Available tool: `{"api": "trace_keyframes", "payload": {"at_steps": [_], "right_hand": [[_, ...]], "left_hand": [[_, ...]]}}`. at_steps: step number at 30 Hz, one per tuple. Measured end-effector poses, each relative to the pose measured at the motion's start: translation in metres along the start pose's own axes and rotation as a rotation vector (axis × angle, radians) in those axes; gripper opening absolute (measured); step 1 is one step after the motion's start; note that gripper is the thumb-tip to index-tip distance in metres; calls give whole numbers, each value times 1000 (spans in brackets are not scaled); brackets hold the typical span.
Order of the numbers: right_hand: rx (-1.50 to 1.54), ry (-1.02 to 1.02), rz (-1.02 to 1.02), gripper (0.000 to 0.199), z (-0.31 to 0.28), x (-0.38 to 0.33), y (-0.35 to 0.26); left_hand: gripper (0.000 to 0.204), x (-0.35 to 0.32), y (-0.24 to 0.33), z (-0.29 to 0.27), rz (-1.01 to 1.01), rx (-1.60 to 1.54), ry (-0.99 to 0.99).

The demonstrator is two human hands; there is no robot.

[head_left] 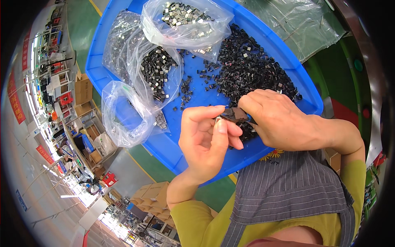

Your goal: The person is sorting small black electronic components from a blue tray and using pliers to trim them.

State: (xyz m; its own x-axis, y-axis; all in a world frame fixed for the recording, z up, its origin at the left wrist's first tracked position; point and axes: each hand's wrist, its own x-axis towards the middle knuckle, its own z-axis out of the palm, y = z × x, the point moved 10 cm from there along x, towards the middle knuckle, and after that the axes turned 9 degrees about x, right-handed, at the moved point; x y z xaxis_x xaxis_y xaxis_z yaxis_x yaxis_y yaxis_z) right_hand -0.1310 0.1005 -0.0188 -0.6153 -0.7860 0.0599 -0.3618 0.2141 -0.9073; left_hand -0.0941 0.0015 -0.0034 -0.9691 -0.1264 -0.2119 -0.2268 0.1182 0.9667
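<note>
Over the near side of a blue tray [168, 154], my two hands meet. My left hand [203, 138] pinches a small silvery part [218, 119] between thumb and fingertips. My right hand [279, 119] is closed round a hand tool that looks like pliers [235, 115], with dark jaws and a bit of blue at the grip. The jaws reach to the left fingertips and the small part; whether they grip it is too small to tell. Most of the tool's handles are hidden in my right palm. Beyond my hands lies a heap of small black parts [242, 61].
Clear plastic bags in the tray hold small black-and-silver parts: one at the back [187, 29], one in the middle [158, 70]. An open bag [127, 119] hangs over the left rim. Plastic sheeting [296, 24] lies behind right. Cardboard boxes [152, 195] stand lower left.
</note>
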Motion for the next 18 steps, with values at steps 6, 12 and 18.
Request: {"api": "trace_keyframes", "payload": {"at_steps": [6, 12, 18], "right_hand": [[225, -152, 94, 12, 4, 4, 0], [385, -277, 232, 18, 11, 3, 5], [288, -185, 117, 18, 4, 4, 1]], "left_hand": [[20, -1, -2, 0, 16, -153, -91], [19, 3, -5, 0, -50, -270, -107], [21, 3, -9, 1, -115, -359, -134]]}}
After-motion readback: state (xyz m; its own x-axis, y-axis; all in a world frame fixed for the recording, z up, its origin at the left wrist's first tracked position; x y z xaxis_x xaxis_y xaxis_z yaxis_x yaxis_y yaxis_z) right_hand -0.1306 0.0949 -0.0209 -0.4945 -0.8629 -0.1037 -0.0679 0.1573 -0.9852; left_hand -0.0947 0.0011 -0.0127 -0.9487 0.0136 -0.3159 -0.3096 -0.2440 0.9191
